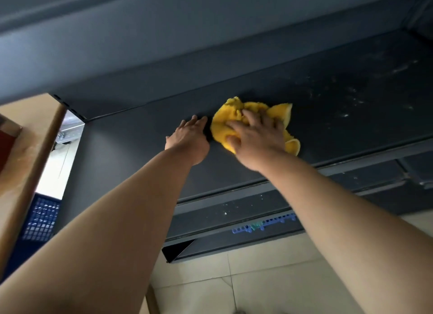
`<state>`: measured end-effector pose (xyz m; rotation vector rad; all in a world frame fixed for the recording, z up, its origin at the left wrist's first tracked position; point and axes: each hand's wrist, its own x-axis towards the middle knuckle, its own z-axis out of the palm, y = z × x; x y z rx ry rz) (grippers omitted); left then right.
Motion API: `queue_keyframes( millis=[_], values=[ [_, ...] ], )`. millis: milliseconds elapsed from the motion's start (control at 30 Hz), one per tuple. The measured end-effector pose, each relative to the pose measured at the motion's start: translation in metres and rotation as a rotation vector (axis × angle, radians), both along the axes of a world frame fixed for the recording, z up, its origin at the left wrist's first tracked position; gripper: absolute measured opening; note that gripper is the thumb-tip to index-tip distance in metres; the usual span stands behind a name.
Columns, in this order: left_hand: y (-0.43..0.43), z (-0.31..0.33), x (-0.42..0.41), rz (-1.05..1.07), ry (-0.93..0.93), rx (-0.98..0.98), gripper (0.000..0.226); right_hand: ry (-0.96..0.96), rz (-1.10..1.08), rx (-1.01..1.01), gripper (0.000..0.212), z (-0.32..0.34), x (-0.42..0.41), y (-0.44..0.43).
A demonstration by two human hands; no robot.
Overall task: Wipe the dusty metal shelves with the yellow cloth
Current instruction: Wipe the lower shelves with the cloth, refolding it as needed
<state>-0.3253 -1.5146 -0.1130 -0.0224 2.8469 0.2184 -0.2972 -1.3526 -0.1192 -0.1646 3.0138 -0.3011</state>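
Note:
A dark grey metal shelf (131, 149) runs across the middle of the view. Pale dust and white specks cover its right part (351, 102). A crumpled yellow cloth (234, 116) lies on the shelf near the middle. My right hand (255, 135) presses on the cloth with spread fingers, the thumb against its near edge. My left hand (187, 138) rests flat on the shelf just left of the cloth, fingers straight. Part of the cloth is hidden under my right hand.
Another dark shelf (164, 32) hangs overhead. A lower shelf (234, 208) with white specks shows below, with a blue perforated strip (264, 224) under it. A wooden board (30, 154) and a blue crate (39, 220) stand at the left. Tiled floor (257, 278) lies below.

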Motion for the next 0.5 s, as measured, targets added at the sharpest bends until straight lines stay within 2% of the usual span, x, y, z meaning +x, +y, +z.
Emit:
queue_keyframes(
  millis=[267, 500],
  values=[
    [0.009, 0.003, 0.023, 0.028, 0.015, -0.034, 0.078, 0.052, 0.015, 0.053, 0.049, -0.001, 0.061, 0.026],
    [0.013, 0.008, 0.042, -0.085, -0.015, -0.016, 0.071, -0.05, -0.306, 0.066, 0.052, 0.004, 0.052, 0.084]
  ],
)
